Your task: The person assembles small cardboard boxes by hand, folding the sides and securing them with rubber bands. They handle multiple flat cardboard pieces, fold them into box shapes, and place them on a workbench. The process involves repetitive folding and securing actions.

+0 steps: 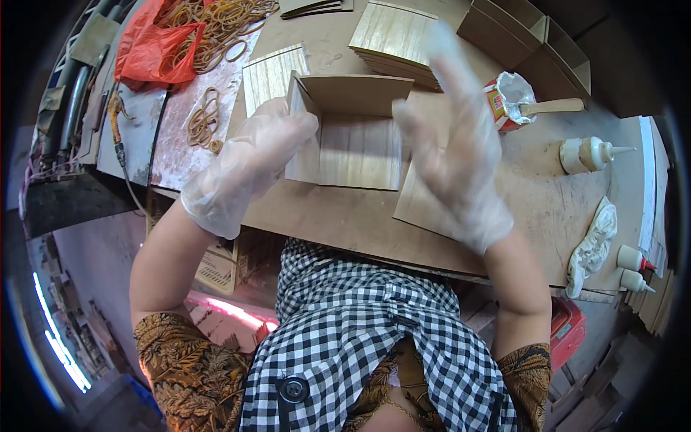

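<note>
A small open wooden box (360, 151) stands near the table's front edge, with pale wood grain on its inside floor and a brown wall at its far side. My left hand (252, 147), in a thin clear glove, is closed over the box's left wall. My right hand (461, 158), gloved too, is raised by the box's right side. Its fingers are apart and smeared by motion, with nothing seen in them. Partly under that hand lies a flat wooden panel (417, 205). Another pale panel (272, 72) rests behind my left hand.
Stacked wooden panels (392, 36) and brown divided boxes (533, 36) stand at the back. A tub of white paste (504, 104) holds a wooden-handled tool (554, 106). Rightward are a glue bottle (586, 154) and a white cloth (594, 245). Rubber bands (212, 36) spill from a red bag (155, 50).
</note>
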### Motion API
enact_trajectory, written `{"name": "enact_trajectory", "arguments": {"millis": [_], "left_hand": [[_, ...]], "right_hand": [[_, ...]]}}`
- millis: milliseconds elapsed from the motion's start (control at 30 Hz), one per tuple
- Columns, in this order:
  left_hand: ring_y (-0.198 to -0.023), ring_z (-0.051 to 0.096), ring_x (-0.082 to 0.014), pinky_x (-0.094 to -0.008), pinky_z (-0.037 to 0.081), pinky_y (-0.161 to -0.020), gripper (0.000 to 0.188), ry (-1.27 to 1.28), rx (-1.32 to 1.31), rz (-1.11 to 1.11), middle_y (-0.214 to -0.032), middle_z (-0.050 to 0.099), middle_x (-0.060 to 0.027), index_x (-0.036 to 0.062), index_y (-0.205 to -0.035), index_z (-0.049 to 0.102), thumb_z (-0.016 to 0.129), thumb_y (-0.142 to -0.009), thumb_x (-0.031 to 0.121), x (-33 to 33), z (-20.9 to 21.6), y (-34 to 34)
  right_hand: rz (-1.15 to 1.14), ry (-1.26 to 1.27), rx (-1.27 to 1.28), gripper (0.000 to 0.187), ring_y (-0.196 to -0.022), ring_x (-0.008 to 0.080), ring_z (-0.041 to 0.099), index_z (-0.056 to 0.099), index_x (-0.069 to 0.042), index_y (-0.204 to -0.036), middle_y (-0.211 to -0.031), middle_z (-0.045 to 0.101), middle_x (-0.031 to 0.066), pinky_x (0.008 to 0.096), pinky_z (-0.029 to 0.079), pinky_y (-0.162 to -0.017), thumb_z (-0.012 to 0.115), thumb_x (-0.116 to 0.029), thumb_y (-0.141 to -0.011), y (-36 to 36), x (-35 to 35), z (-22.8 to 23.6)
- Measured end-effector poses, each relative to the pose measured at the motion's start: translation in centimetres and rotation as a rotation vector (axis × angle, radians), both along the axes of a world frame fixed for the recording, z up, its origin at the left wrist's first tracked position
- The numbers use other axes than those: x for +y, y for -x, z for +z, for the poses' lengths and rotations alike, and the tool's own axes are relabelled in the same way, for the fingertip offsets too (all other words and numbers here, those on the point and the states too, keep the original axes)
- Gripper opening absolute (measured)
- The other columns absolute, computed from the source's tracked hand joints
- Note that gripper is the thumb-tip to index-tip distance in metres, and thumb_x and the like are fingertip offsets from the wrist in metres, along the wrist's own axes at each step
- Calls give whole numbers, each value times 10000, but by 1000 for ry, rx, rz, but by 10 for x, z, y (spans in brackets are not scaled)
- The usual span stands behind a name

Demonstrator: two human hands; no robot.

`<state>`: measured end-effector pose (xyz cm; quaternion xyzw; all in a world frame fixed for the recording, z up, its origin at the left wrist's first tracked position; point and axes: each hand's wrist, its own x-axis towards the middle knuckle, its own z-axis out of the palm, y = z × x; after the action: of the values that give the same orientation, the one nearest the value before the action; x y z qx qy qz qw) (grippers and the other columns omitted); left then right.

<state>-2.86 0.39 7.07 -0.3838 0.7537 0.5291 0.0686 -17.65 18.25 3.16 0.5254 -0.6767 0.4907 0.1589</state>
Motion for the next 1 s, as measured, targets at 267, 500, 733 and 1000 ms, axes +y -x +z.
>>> {"name": "enact_trajectory", "arguments": {"millis": [267, 500, 733, 1000], "left_hand": [[-556, 525, -102, -266, 379, -436, 250, 174, 235, -149, -764, 586, -27, 24, -947, 607, 606, -810, 234, -26, -44, -16], [-544, 501, -110, -273, 376, -429, 291, 42, 121, 4, -753, 569, -29, 17, -977, 601, 607, -797, 247, -6, -21, -3], [-495, 462, -114, -284, 362, -408, 382, 201, -303, -7, -749, 549, -40, 12, -1051, 566, 612, -787, 284, 3, 4, 19], [-532, 478, -93, -264, 336, -402, 452, 127, -222, -77, -774, 546, -33, 4, -1159, 538, 604, -809, 283, -10, -9, 10]], "right_hand": [[-183, -552, 348, 506, -1366, 454, 436, 594, 53, -1279, -1334, 584, 207, 498, 355, -1126, 572, -100, -797, -61, 12, -7], [-180, -437, 350, 508, -1369, 424, 440, 562, 56, -1318, -1395, 553, 185, 468, 402, -1089, 599, -73, -828, -54, 31, 6], [29, -648, 52, 556, -1203, 419, 562, 574, 84, -1267, -1324, 565, 261, 458, 461, -1024, 697, -246, -837, -86, 15, -36], [-22, -684, 211, 542, -1200, 429, 560, 631, 73, -1190, -1336, 553, 272, 484, 478, -1006, 735, -267, -780, -93, 11, -56]]}}
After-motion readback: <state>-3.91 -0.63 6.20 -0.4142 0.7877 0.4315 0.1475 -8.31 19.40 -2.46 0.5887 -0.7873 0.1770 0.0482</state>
